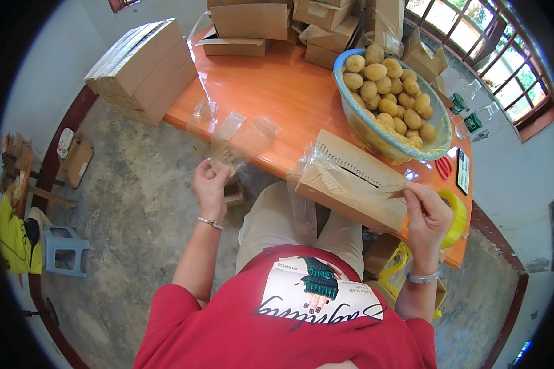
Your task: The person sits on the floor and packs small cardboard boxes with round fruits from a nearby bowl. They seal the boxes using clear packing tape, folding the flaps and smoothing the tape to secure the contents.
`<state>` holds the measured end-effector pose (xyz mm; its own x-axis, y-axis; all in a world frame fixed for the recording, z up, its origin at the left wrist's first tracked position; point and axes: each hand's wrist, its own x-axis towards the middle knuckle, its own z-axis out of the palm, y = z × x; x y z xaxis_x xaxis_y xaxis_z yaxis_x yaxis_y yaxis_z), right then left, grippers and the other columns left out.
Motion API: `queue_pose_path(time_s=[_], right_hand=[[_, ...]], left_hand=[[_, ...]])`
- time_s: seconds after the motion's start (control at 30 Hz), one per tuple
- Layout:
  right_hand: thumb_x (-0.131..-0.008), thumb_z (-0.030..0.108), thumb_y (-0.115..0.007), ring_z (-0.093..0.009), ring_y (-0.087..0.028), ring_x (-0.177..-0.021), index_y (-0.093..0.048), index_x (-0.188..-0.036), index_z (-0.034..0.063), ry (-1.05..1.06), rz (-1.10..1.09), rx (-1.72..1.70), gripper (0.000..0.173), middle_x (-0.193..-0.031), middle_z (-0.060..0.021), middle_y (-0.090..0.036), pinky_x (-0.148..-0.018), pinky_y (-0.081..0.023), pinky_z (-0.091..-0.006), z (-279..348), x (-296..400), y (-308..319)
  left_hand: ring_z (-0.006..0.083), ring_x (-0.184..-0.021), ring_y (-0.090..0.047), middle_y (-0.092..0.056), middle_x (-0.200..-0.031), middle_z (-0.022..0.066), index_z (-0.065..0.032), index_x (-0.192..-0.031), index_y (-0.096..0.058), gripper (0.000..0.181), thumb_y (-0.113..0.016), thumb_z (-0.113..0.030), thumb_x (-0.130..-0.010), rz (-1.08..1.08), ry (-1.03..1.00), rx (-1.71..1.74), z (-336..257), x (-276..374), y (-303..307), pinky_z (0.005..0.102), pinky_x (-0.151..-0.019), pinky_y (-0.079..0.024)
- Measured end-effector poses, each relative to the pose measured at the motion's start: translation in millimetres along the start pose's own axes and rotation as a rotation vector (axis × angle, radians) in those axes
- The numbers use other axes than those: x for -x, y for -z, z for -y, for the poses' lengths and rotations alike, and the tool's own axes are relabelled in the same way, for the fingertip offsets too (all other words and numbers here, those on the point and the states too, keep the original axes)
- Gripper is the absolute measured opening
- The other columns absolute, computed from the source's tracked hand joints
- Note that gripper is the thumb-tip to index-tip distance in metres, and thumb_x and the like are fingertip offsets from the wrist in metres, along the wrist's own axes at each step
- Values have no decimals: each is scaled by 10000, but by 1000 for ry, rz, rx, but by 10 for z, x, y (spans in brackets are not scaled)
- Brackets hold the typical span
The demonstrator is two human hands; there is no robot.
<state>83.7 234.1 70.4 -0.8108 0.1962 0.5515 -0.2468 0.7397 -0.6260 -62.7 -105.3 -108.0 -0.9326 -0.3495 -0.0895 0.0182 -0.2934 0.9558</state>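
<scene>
A long cardboard box (351, 182) lies at the table's front edge, with clear packing tape on its top and a dark slit with a toothed edge along it. At the box's right end, my right hand (427, 212) pinches a strip torn from the cardboard. A roll of yellow packing tape (453, 219) stands just beyond that hand. My left hand (212, 184) is off the table's front edge, to the left of the box, its fingers closed on crumpled clear tape (226, 157). More clear tape lies over the table edge and hangs from the box's left end.
A plastic-lined blue basin of potatoes (390, 94) stands behind the box. Red scissors (443, 168) and a phone (462, 170) lie at the right of the orange table (263, 97). Stacked cartons (143, 69) stand at the left, open boxes (249, 23) at the back, plastic bottles (478, 121) by the window.
</scene>
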Motion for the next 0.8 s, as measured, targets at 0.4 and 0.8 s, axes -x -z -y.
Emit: queue_pose_path(time_s=[0.4, 0.8], right_hand=[[-859, -20, -711, -219, -700, -767, -703, -941, -43, 47, 38, 58, 86, -846, -136, -712, -704, -532, -284, 28, 30, 53], [-842, -25, -706, -249, -691, -689, -715, -947, -17, 122, 91, 46, 106, -812, -142, -701, -616, -522, -296, -18, 36, 42]], left_hand=[[223, -971, -642, -689, -1041, 92, -27, -1034, -675, 199, -708, 11, -842, -215, -1339, -805, -1407, -161, -347, 348, -859, -517], [330, -940, -677, -721, -935, 156, -34, -1180, -546, 563, -769, -385, -801, 808, -833, -1331, -946, -9, -640, 470, -1105, -341]])
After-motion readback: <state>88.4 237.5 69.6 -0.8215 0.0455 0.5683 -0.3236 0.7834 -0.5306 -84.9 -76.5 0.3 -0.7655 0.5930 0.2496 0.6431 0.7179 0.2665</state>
